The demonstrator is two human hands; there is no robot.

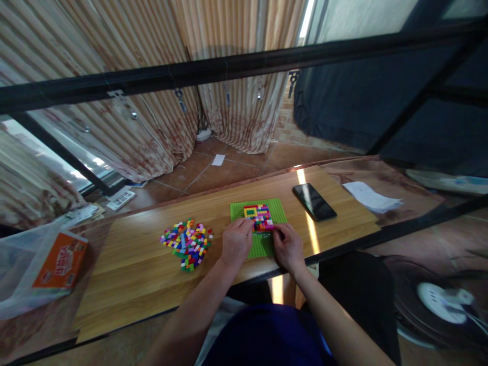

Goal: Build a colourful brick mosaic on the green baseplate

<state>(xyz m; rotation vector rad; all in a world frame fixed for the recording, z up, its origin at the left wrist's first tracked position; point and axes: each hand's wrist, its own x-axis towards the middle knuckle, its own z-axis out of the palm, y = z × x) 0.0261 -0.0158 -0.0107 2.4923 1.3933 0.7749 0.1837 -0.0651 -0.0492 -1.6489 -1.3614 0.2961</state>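
On the table (125, 264), the green baseplate (261, 248) is part-covered by a brick mosaic (261, 215), loose bricks (191, 242) are left unplaced, and any grip by the curled left hand (235, 243) and right hand (288, 247) cannot be told.

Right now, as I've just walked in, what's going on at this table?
A person is working bare-handed on a patch of colourful bricks set on a green board. The left hand is at the patch's lower left and the right hand at its lower right; whether either pinches a loose brick is too small to tell. A loose brick pile lies to the left on the wooden table, and a dark phone lies to the right.
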